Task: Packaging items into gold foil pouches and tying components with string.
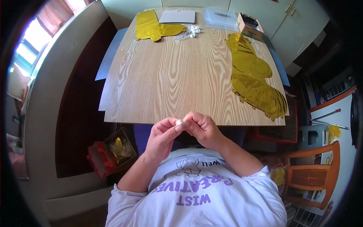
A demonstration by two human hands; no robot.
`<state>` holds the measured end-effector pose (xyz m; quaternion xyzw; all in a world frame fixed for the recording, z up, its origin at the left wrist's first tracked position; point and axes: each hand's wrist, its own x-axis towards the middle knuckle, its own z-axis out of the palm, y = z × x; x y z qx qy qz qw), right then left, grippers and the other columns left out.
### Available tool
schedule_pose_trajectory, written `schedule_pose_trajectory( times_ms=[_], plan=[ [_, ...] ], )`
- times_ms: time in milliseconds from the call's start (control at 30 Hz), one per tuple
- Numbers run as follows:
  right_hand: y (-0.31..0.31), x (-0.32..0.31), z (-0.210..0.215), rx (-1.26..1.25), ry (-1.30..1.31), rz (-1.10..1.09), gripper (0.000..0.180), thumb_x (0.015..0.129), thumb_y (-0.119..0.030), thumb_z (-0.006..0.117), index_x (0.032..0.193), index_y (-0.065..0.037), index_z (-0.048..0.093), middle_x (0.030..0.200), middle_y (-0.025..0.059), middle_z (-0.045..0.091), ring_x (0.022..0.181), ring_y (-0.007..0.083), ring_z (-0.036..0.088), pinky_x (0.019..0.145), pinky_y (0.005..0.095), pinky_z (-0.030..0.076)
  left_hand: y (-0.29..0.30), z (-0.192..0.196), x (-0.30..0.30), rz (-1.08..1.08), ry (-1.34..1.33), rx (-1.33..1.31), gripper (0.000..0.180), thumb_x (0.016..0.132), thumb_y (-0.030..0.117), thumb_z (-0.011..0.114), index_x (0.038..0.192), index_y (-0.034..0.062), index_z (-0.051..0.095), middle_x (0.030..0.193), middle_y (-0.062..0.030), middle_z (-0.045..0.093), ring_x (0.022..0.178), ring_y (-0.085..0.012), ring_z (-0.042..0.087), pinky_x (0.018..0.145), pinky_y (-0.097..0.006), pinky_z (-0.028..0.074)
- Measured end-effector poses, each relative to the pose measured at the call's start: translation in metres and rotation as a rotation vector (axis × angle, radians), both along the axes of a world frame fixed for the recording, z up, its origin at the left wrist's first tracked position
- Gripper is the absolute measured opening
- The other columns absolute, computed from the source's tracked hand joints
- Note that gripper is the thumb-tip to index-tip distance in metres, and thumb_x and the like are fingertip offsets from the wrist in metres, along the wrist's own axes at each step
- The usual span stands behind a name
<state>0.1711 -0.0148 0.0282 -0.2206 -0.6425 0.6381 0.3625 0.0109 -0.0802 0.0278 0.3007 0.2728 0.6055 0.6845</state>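
Note:
Just off the table's near edge, my two hands meet in front of my shirt. A small white roll is pinched between their fingertips. My left hand grips it from the left with thumb and forefinger. From the other side, the fingertips of my right hand press on it; they partly cover it, so its exact kind is hard to make out. A flat gold foil balloon lies along the table's right side. Another gold foil balloon is spread at the far left, beside a clear bag of small white rolls.
The wood-grain table also bears a white flat box, a clear plastic case and a cardboard box at its far side. An open box with gold foil stands low at left. A wooden chair is at right.

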Motion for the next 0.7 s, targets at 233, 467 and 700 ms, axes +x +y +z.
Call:
schedule_pose_trajectory(
  times_ms=[233,467,700],
  plan=[
    [0.008,0.019,0.024,0.459,-0.245,-0.248,0.022,0.086,-0.017,0.072,0.101,-0.003,0.063,0.090,0.0061,0.062,0.080,0.0154,0.059,0.072,0.0286,0.049,0.000,-0.005,-0.011,-0.098,-0.018,-0.039,0.008,0.090,0.005,0.063,0.098,0.0031,0.063,0.093,-0.0007,0.063,0.089,-0.0066,0.058,0.081,-0.019,0.045],
    [0.010,0.024,0.039,0.341,-0.164,0.048,0.027,0.078,-0.012,0.078,0.099,-0.003,0.064,0.096,0.0064,0.065,0.092,0.0177,0.062,0.083,0.0305,0.049,0.002,0.007,-0.007,-0.139,0.066,-0.036,0.007,0.090,0.006,0.065,0.096,0.0028,0.064,0.094,-0.0002,0.064,0.089,-0.0057,0.058,0.078,-0.019,0.045],
    [0.005,0.021,0.034,0.179,-0.129,0.017,0.015,0.080,-0.004,0.073,0.092,-0.002,0.064,0.087,0.0058,0.063,0.086,0.0136,0.064,0.077,0.0273,0.052,0.002,0.009,-0.012,-0.130,0.205,0.010,0.009,0.090,0.006,0.065,0.098,0.0011,0.063,0.092,0.0004,0.063,0.086,-0.0039,0.056,0.075,-0.017,0.043]
  ],
)
